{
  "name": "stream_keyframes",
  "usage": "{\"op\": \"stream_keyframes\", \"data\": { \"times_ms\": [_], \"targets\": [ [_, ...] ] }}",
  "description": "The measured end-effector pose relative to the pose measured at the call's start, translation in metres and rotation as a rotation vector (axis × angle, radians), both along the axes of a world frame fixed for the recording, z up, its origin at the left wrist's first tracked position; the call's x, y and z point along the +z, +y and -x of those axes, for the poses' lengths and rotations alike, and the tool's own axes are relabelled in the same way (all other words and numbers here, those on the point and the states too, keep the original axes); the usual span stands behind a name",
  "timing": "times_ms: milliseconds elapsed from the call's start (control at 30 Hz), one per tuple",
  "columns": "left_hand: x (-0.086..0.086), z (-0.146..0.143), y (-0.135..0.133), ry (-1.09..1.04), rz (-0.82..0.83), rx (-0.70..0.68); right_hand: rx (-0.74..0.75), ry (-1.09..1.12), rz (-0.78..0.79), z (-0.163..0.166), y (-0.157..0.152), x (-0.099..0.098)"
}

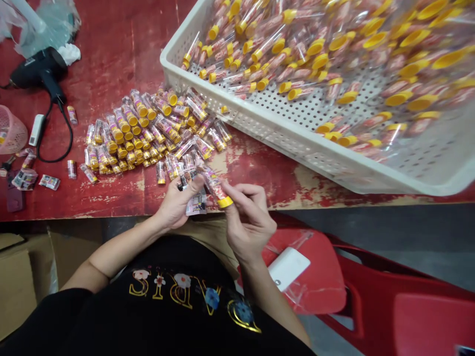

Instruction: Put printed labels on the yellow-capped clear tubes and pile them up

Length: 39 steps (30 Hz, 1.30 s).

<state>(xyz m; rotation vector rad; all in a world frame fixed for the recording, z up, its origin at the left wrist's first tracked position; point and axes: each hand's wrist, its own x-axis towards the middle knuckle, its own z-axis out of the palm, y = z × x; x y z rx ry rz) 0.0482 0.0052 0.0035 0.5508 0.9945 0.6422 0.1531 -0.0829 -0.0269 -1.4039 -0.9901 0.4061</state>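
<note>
A clear plastic tube with a yellow cap (217, 189) is gripped at the red table's near edge. My right hand (249, 220) pinches its capped end. My left hand (178, 201) closes on the other end and also holds printed labels (196, 203) against the palm. Just beyond the hands lies a pile of several labelled yellow-capped tubes (148, 131) on the red table (111, 59). A white perforated crate (297, 133) at the upper right holds many more such tubes.
A black heat gun (39, 69) with its cord lies at the far left, beside a pink basket (11, 133) and loose labels (35, 179). A red plastic stool (319, 277) with a white phone (288, 267) stands at my right. Cardboard boxes (17, 282) sit lower left.
</note>
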Motion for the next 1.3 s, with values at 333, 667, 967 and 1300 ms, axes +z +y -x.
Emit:
{"op": "stream_keyframes", "data": {
  "times_ms": [333, 667, 967, 1300],
  "targets": [
    [0.006, -0.006, -0.006, -0.031, -0.041, 0.177, 0.030, -0.037, -0.028, 0.002, 0.001, 0.002],
    [0.009, -0.001, -0.023, 0.002, 0.017, 0.061, -0.122, -0.020, -0.006, 0.008, 0.004, 0.006],
    [0.016, 0.005, -0.014, 0.026, -0.078, 0.131, -0.123, -0.081, -0.046, 0.007, 0.007, 0.014],
    [0.016, 0.007, -0.017, 0.020, -0.064, 0.102, -0.127, -0.121, -0.065, 0.004, 0.008, 0.015]
  ]
}}
